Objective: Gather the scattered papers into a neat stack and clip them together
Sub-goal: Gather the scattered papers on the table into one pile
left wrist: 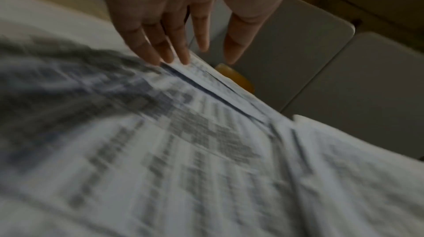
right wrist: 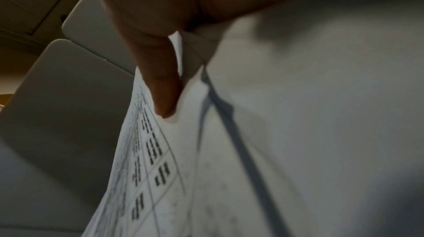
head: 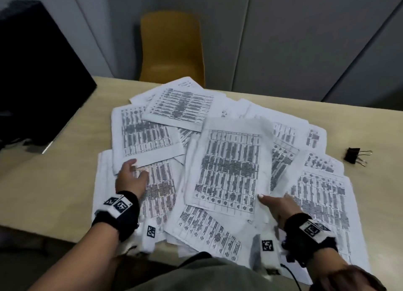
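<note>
Several printed sheets lie scattered and overlapping on the beige table (head: 54,181). My left hand (head: 130,177) reaches over the left side of the pile, its straight fingers (left wrist: 176,50) touching the near edge of a table-printed sheet (head: 148,135). My right hand (head: 277,205) pinches the lower right corner of a large sheet (head: 231,166) in the middle, lifted slightly off the pile. The thumb (right wrist: 160,87) lies on top; the fingers beneath are hidden. A black binder clip (head: 354,155) lies on the bare table to the right of the papers, beyond both hands.
A yellow chair (head: 172,48) stands behind the table's far edge. A black monitor (head: 37,72) fills the left side. Grey wall panels (head: 305,39) close the back. Some sheets overhang the near table edge by my body.
</note>
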{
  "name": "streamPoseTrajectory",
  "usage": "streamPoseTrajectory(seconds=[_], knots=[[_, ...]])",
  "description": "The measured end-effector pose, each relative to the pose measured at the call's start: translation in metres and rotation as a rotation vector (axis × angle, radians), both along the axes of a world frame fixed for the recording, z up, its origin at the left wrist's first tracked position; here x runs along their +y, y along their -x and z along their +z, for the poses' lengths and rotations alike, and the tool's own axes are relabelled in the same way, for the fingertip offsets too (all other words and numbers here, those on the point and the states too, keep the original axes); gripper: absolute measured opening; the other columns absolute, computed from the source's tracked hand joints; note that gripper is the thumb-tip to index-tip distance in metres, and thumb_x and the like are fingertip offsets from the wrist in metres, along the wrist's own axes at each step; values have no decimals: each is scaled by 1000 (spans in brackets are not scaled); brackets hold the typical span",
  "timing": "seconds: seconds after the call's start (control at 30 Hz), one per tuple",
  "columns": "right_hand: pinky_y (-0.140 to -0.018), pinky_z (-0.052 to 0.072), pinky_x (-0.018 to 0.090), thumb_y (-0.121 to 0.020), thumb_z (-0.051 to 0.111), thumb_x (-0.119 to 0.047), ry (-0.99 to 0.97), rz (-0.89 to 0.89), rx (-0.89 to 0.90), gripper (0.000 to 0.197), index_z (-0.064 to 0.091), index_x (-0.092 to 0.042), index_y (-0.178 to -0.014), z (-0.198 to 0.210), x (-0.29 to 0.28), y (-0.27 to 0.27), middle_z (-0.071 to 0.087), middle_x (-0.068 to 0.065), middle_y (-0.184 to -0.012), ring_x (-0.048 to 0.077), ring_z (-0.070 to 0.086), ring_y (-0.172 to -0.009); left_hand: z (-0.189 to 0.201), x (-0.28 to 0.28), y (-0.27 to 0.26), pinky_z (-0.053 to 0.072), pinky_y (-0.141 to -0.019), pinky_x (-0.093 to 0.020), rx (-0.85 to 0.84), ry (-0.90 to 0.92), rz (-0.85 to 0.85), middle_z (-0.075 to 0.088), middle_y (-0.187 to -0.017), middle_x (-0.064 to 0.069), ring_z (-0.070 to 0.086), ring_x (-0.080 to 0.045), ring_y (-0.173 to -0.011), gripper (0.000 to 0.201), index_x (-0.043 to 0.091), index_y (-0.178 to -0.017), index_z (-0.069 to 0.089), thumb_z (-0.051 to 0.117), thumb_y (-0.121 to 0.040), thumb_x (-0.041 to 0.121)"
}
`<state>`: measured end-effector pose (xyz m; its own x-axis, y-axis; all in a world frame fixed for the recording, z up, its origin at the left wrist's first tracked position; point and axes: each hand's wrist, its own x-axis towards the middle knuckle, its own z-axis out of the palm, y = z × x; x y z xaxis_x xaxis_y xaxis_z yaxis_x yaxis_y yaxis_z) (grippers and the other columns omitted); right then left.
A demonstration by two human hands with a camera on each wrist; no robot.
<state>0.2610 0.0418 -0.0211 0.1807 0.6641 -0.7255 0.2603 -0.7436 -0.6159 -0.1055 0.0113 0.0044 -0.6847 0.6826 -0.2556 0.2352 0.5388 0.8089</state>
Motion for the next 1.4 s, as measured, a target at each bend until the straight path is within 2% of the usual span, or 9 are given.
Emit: streamPoseTrajectory(seconds=[0.1, 0.23, 0.33, 0.4, 0.5, 0.77, 1.07, 1.3, 1.4], knots=[[-45, 18, 19, -71, 77, -31, 17, -21, 62, 46, 36, -12, -63, -1, -5, 0, 26, -9, -24, 9, 21, -21, -6, 0, 35, 21, -116, -46, 337, 355, -286, 21, -156, -11, 20, -32, -143, 69, 18, -147, 20, 54, -90, 34], [-44, 13, 15, -74, 75, -27, -17, -25, 70, 50, 35, -3, -58, -2, -8, -1, 22, -4, -30, 7, 16, -29, -3, -9, 42, 6, -116, -55, 376, 713, -535, -10, -159, -5, -8, -34, -146, 68, 21, -150, 3, 33, -95, 48], [-50, 11, 25, -73, 76, -24, -60, 3, 65, 65, 28, -22, -29, -3, -7, 0, 21, -2, -32, 7, 15, -34, 1, -25, 21, 4, -115, -53, 472, 758, -584, 2, -160, -5, -4, -31, -146, 64, 23, -149, 14, 27, -95, 53], [-47, 11, 20, -74, 75, -26, -61, 31, 29, 65, 27, -21, -30, 1, -9, 2, 21, -3, -33, 7, 15, -33, 2, -38, 14, 12, -114, -50, 560, 709, -554, 35, -151, -5, 21, -29, -142, 50, 27, -137, 42, 34, -93, 51], [-45, 12, 15, -75, 74, -25, -78, 34, 33, 60, 28, -17, -38, 3, -9, 2, 21, -3, -34, 6, 15, -31, -1, -46, 30, 39, -105, -44, 333, 443, -230, 66, -120, -3, 56, -29, -114, 21, 29, -101, 67, 57, -84, 36], [-45, 11, 13, -74, 76, -21, -98, 11, 73, 53, 31, -16, -45, 4, -8, 2, 22, -2, -33, 5, 14, -31, -2, -28, 65, 29, -109, -49, -47, 450, 340, 27, -147, -21, 34, -44, -131, 84, 11, -143, 18, 63, -77, 39], [-42, 15, 11, -75, 75, -27, -84, -11, 21, 50, 31, -13, -54, -2, -7, -1, 22, -3, -30, 6, 16, -26, -11, -15, 52, 40, -102, -44, -186, 312, 172, 47, -140, -21, 48, -39, -124, 79, -1, -137, 38, 73, -76, 35], [-42, 24, 20, -71, 78, -31, -79, -23, -34, 51, 42, -5, -96, -12, -5, -5, 38, 3, -56, 14, 34, -46, 5, -33, 71, 42, -95, -39, -394, 164, -9, 61, -118, -19, 63, -33, -90, 39, -6, -106, 62, 76, -73, 10], [-38, 26, 16, -71, 77, -33, -51, 14, -32, 44, 39, -11, -70, -13, -4, -6, 41, -6, -31, 9, 37, -25, 1, -40, 65, 36, -101, -36, -393, 228, -39, 58, -123, -11, 56, -30, -114, 49, -4, -119, 56, 72, -78, 19]])
